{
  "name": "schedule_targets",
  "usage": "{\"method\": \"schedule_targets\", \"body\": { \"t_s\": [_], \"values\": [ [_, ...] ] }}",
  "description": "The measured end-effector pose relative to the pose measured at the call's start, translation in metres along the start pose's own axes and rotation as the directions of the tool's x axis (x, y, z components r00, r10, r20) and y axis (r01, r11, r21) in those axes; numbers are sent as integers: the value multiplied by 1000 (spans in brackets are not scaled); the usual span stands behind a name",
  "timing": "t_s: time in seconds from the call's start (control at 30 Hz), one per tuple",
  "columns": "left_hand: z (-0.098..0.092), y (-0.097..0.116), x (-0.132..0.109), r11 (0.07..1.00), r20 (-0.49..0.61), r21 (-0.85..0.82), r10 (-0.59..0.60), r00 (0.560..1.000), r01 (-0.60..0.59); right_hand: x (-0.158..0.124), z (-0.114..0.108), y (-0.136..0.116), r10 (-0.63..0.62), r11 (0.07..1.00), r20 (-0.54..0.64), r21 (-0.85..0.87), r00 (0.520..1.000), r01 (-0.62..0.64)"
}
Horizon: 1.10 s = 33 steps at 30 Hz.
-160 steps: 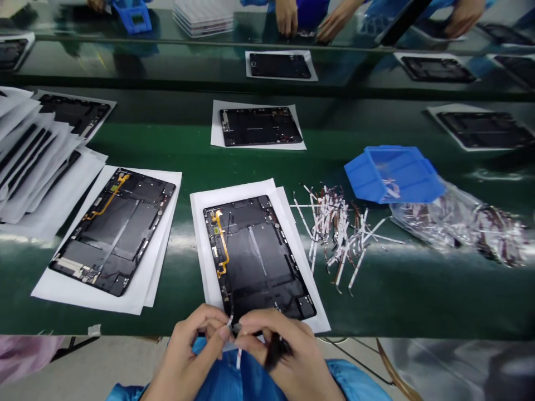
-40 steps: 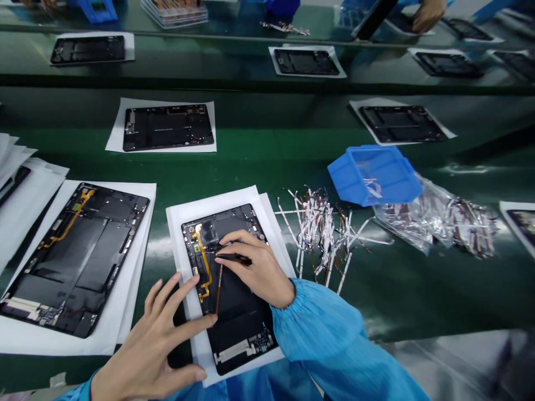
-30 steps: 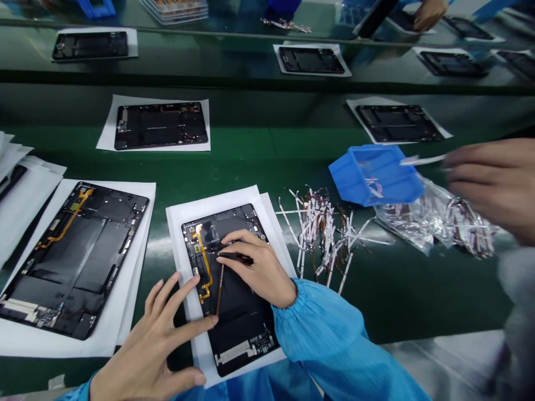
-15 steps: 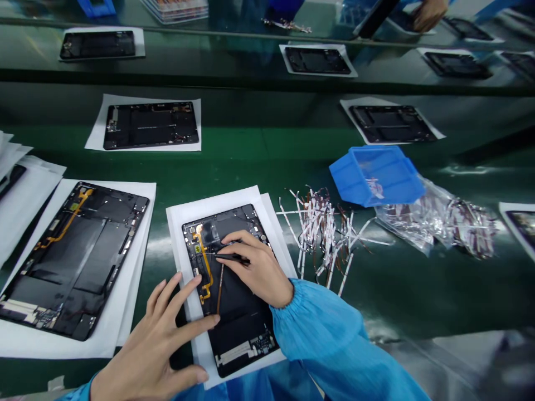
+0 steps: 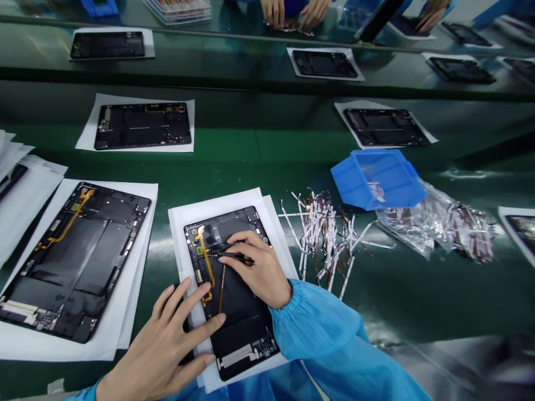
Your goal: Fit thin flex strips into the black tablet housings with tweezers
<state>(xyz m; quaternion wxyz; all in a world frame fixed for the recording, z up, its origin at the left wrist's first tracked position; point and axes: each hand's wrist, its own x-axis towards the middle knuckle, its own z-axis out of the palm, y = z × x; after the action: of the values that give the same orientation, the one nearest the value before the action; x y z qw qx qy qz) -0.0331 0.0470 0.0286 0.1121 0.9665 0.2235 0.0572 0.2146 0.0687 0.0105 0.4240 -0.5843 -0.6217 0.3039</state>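
Observation:
A black tablet chassis point(image 5: 240, 317) lies on white paper point(image 5: 179, 234) in front of me, with a yellow flex cable point(image 5: 204, 264) and a thin brown strip point(image 5: 221, 289) on it. My right hand point(image 5: 254, 271) is shut on black tweezers point(image 5: 236, 256), whose tips touch the chassis near the yellow cable. My left hand point(image 5: 163, 340) rests with spread fingers against the chassis's lower left side and holds nothing.
A second chassis point(image 5: 79, 262) lies on paper to the left. To the right are a pile of white-and-brown strips point(image 5: 321, 239), a tilted blue bin point(image 5: 378, 178) and a plastic bag of strips point(image 5: 434, 223). More chassis lie on the green belts, with co-workers' hands point(image 5: 288, 11) at the far side.
The chassis on the far belt have slid left. My left hand has shifted slightly on the chassis. A co-worker's hand, seen at right a second ago, has gone.

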Motion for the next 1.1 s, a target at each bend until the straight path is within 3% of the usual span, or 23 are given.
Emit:
{"method": "schedule_targets", "body": {
  "t_s": [0.23, 0.5, 1.1],
  "values": [
    [0, 2, 2, 995, 13, -82, -63, 998, 64, 9, -14, -4, 121, 974, 95, 179, 988, -136],
    [0, 5, 1, 984, 36, -142, -106, 994, 110, 4, -3, 4, -10, 1000, 41, -16, 999, 11],
    [2, 5, 3, 976, 12, -169, -135, 991, 135, 6, -3, 2, -36, 996, 31, -82, 999, 39]
  ]
}}
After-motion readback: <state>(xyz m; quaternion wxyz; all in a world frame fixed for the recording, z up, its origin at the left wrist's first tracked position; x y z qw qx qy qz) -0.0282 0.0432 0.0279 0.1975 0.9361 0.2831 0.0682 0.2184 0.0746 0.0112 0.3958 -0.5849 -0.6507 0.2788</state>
